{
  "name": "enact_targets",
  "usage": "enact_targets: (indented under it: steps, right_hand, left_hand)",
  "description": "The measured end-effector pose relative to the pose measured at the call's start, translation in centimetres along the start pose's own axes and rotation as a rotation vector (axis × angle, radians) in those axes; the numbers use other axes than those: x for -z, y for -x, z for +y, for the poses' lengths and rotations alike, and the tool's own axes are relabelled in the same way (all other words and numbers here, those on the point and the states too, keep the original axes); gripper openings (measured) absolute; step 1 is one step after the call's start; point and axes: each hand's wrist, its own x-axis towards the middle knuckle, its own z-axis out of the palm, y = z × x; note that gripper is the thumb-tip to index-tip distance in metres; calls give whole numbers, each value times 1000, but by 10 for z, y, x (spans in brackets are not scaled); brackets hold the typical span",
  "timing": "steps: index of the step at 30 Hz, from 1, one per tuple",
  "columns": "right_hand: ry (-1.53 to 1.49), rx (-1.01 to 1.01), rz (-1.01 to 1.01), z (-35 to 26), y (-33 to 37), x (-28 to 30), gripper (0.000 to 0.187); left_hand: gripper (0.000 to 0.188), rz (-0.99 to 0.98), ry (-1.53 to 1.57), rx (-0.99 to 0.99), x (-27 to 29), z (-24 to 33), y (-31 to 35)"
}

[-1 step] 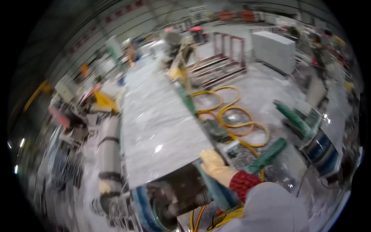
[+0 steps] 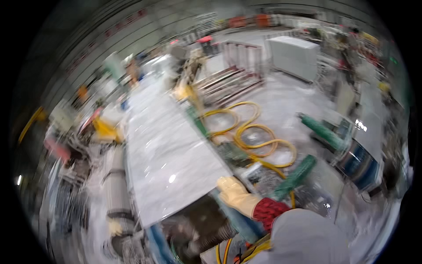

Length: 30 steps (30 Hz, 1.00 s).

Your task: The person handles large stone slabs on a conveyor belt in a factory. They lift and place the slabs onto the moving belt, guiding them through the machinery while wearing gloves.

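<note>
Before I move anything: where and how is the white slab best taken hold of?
Probably by its near edge, toward the right corner, coming from the near side. The white slab lies flat, so its broad top offers little grip; that straight edge borders a dark recess where fingers might reach under, though the underside is hidden. The gloved right hand is at that corner.

Yellow hose (image 2: 265, 162) before a reddish rack (image 2: 231, 81)

I see the hose lying in loops on the pale floor (image 2: 290, 94). Right of the rack I make out a large whitish box (image 2: 293, 58); orange shapes (image 2: 263, 20) sit blurred farther back.
</note>
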Motion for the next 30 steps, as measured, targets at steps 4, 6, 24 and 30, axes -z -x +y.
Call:
enact_targets:
  steps: [4, 6, 24, 30]
  right_hand:
    - [54, -1, 52, 3, 7, -21, 56]
    - [125, 19, 21, 9, 11, -33, 56]
    - [250, -47, -47, -10, 50, -12, 53]
    - [231, 19, 36, -4, 42, -23, 48]
  left_hand:
    - [55, -58, -473, -451, 3, 54, -70]
    - [55, -50, -638, -637, 6, 71, -93]
    - [56, -17, -988, -1055, 65, 95, -177]
    - [55, 17, -1054, -1097, 65, 71, -197]
